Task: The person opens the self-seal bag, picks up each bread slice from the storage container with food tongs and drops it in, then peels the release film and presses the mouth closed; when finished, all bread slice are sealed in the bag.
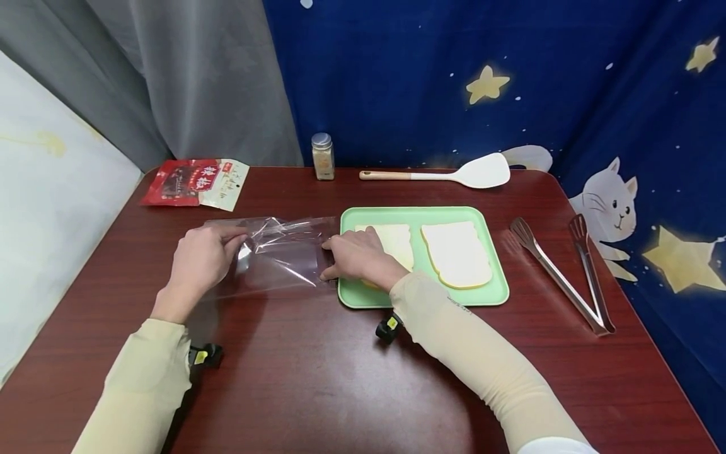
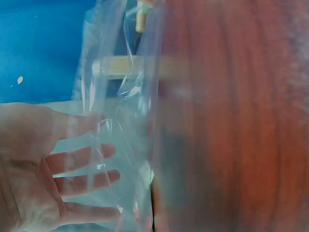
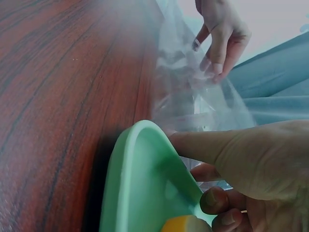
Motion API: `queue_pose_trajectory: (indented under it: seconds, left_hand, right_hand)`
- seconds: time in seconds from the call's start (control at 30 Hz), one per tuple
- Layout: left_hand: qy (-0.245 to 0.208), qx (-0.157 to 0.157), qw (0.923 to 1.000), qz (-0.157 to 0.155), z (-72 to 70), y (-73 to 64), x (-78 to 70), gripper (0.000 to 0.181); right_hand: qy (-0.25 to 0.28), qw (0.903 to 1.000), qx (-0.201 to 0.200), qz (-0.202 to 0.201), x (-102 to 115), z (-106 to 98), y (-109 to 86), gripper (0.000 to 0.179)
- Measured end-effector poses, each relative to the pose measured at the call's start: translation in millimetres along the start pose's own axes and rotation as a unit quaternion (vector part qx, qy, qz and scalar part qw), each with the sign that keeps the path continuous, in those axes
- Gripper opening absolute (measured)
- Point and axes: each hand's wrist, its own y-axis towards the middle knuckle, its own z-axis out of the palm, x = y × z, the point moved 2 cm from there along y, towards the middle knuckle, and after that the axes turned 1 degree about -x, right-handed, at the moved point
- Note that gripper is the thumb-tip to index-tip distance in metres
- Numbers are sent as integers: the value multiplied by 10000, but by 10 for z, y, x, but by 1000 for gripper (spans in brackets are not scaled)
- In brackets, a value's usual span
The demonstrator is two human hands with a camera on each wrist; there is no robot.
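Observation:
A clear plastic bag (image 1: 289, 261) stretches between both hands, left of a light green tray (image 1: 482, 297). My left hand (image 1: 198, 258) pinches the bag's left part between thumb and forefinger; in the left wrist view its other fingers (image 2: 89, 182) show spread through the film. With thumb and forefinger my right hand (image 1: 357, 253) grips the bag's right edge beside the tray's left rim. That hand passes over a bread slice (image 1: 397, 243) and hides part of it. A second bread slice (image 1: 456, 252) lies uncovered on the tray's right half.
At the back left lies a red and white food packet (image 1: 195, 183). A shaker jar (image 1: 322, 157) and a white spatula (image 1: 479, 171) with a wooden handle are along the back edge. Metal tongs (image 1: 567, 280) lie spread at the right. Curtains (image 1: 397, 75) hang behind the table.

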Motion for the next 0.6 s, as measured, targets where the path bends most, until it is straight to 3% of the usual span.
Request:
queue_pose_trajectory:
  seconds: [0.23,0.6]
  left_hand:
    - [-54,-266,9996,83,-119,-4,-4,26]
    - [0,-564,9984,-87,-280,-11,-34,25]
  right_hand:
    - [94,9999,-52,-44,-13,-13,-12,66]
    - [106,9999,-12,-52,-16,-10,-12,69]
